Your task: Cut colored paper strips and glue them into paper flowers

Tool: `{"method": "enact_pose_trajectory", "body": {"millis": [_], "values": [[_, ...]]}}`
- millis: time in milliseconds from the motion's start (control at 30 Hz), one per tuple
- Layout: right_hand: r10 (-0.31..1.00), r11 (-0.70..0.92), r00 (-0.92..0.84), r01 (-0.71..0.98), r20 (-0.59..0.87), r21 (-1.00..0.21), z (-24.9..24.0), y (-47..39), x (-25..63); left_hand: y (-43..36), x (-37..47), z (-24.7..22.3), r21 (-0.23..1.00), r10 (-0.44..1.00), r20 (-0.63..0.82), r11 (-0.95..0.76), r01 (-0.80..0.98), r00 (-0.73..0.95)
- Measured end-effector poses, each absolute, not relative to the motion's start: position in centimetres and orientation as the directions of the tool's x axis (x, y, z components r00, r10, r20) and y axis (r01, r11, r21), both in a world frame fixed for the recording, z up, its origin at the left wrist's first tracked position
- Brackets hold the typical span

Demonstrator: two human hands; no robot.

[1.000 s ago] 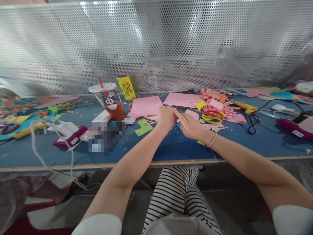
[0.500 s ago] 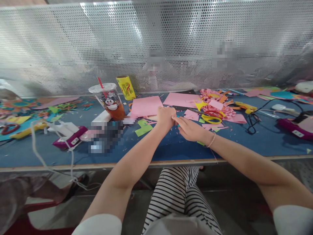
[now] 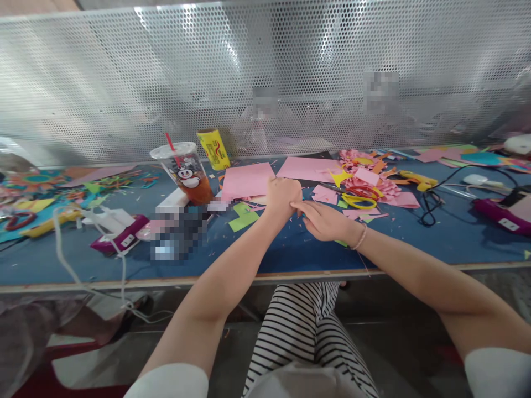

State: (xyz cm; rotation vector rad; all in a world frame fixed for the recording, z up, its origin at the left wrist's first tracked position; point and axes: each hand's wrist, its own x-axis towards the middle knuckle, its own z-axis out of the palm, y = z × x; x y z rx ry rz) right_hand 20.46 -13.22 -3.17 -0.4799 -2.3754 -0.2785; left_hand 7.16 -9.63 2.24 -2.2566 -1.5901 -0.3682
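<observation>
My left hand (image 3: 284, 198) is closed in a fist above the blue table, with its back toward me. My right hand (image 3: 321, 219) meets it from the right, its fingers pressed together against the left fingers. A speck of blue shows between the two hands, but what they hold is too small and hidden to name. Behind my left hand lies a pink paper sheet (image 3: 249, 180). A second pink sheet (image 3: 309, 168) lies farther back. To the right are yellow-handled scissors (image 3: 359, 201), and to the left a green paper scrap (image 3: 243, 217).
A drink cup (image 3: 191, 176) with a red straw and a yellow can (image 3: 214, 149) stand left. Purple power strips (image 3: 120, 234) with cords lie on both sides. At right are pink paper ruffles (image 3: 388, 189) and a yellow glue gun (image 3: 418, 180). A perforated metal panel (image 3: 265, 61) rises behind.
My left fist has turned slightly and my right fingers have curled in closer to it. Less of the blue bit between them shows now. Things on the table are as before.
</observation>
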Motion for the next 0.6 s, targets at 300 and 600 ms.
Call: {"method": "enact_pose_trajectory", "body": {"millis": [300, 600], "values": [[0.313, 0.886, -0.672, 0.462, 0.671, 0.050, -3.2, -13.6, 20.3, -10.8, 7.0, 2.7, -0.138, 0.793, 0.472, -0.366, 0.920, 0.386], [0.241, 0.895, -0.716, 0.425, 0.656, 0.135, -3.0, -13.5, 20.4, -10.3, 7.3, 2.3, -0.154, 0.824, 0.427, -0.341, 0.927, 0.373]]}}
